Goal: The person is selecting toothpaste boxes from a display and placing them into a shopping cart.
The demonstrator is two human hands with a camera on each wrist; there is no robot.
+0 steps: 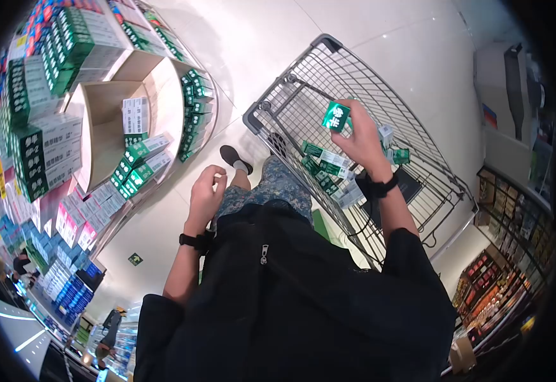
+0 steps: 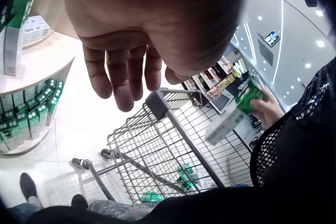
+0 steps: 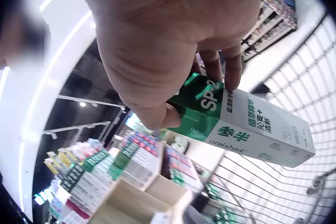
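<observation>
Head view: right hand (image 1: 362, 137) gripped a green-and-white cardboard toothpaste box (image 1: 336, 117), fingers and thumb curled round it, held above the grey wire shopping cart (image 1: 284, 77). More green boxes (image 1: 323, 167) lay in the cart's basket. Left hand (image 1: 206, 191) hung empty, fingers loosely curled, between the cart and a rounded wooden display shelf (image 1: 103, 114) stacked with similar boxes. The person's dark top (image 1: 290, 305) hid the cart's near end.

Boxes (image 1: 327, 168) in cart (image 1: 284, 80), shelf (image 1: 103, 105) left.
</observation>
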